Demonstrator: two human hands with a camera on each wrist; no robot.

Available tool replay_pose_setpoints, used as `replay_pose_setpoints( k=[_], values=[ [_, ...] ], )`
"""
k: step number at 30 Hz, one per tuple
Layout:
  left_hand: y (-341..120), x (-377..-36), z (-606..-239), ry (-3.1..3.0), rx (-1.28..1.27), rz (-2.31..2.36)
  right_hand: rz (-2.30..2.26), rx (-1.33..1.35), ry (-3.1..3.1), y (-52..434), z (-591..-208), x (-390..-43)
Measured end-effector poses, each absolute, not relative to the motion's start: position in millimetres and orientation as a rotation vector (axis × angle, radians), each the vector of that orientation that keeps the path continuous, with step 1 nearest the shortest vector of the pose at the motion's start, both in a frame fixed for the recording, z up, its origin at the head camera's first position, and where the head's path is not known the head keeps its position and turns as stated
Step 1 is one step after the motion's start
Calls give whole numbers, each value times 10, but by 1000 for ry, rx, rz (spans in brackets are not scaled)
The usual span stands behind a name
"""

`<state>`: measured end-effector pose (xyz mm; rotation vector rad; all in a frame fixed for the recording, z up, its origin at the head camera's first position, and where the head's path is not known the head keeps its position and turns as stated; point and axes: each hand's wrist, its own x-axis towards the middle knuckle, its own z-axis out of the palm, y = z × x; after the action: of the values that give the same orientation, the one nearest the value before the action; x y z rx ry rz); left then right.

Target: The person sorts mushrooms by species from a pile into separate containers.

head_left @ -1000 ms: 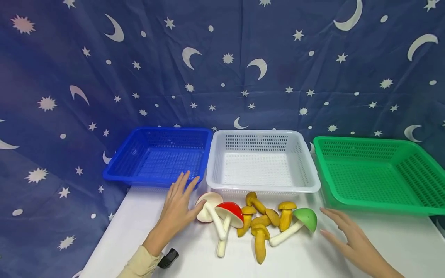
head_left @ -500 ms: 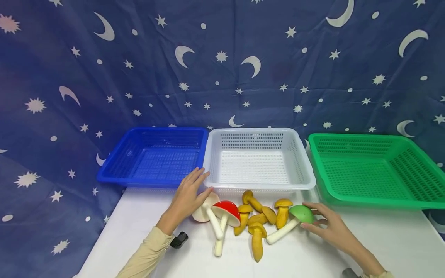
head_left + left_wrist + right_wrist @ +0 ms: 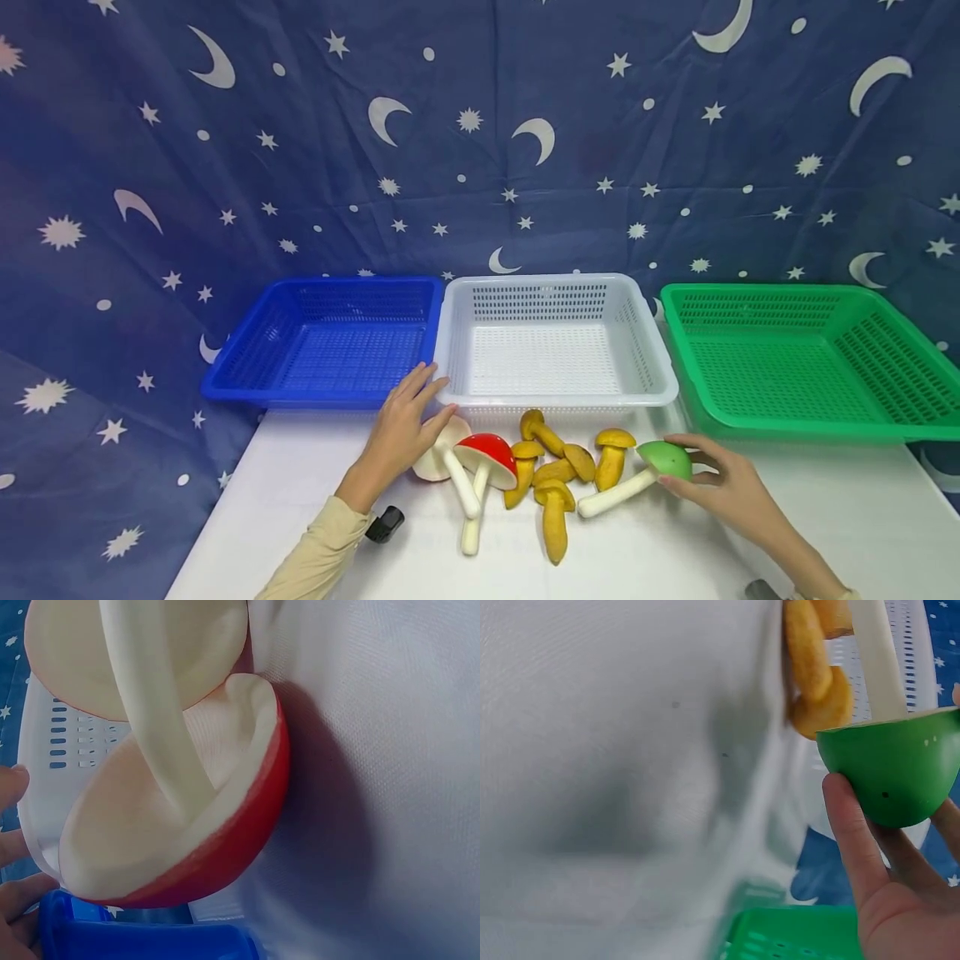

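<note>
The right hand holds the green mushroom by its round cap, with the thumb and fingers curled around it. This mushroom is on the right side of the pile, on the white table. Its long white stem points left and toward the near edge, away from the hand, so the cap is the far right end and the stem tip lies close to the yellow mushrooms. The right hand is the nearer hand to it by a lot. The green basket is just to the far right of the hand. The left hand is on the other side of the pile, with straight, loose fingers resting by the pale mushroom, touching its cap, and it grips nothing. Next to that lies the red mushroom, with its stem pointing to the near edge. The white basket sits just behind the pile in the middle, and the blue basket is to the far left, close to the left hand's fingertips. All three baskets have nothing in them
</note>
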<state>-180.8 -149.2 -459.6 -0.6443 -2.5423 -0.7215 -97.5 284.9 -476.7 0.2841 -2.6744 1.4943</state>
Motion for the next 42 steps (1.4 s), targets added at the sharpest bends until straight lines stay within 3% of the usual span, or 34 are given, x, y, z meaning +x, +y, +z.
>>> replay_pose_setpoints(
  k=[20, 42],
  values=[
    [-1492, -1807, -4615, -2511, -643, -735, 1384, 195, -2663, 3064, -4103, -843],
    [-1465, -1808, -4653, -2485, -633, -736, 1113, 17, -2672, 3614, -3715, -1044]
  ],
)
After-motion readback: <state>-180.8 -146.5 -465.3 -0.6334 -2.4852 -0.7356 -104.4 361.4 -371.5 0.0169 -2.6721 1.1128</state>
